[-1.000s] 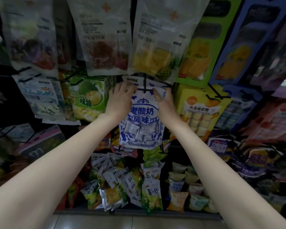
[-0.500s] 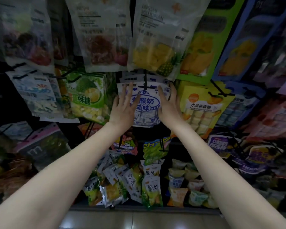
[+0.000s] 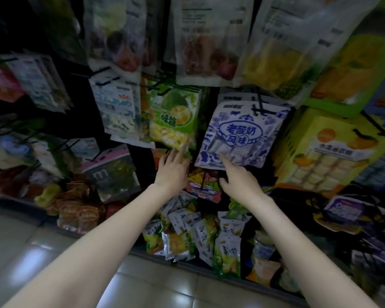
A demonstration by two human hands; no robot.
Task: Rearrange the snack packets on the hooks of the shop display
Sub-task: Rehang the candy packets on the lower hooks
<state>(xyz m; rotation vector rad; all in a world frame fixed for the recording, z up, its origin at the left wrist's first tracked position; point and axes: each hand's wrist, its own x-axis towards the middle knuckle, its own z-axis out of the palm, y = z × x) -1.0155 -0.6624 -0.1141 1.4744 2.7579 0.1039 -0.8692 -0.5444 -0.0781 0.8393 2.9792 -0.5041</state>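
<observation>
Head view: your left hand (image 3: 172, 171), fingers straight, reaches the green packet's (image 3: 173, 117) bottom edge; your right hand (image 3: 239, 182) points a finger at the blue-white packet (image 3: 240, 134) hanging on its hook (image 3: 259, 103).

Both arms outstretched, left hand (image 3: 172, 172) and right hand (image 3: 239, 180) loosely open

open hands (image 3: 206, 175) below hanging blue-white packet (image 3: 240, 135)

left hand (image 3: 173, 172) fingertips blurred — top packets (image 3: 211, 36) cropped
</observation>
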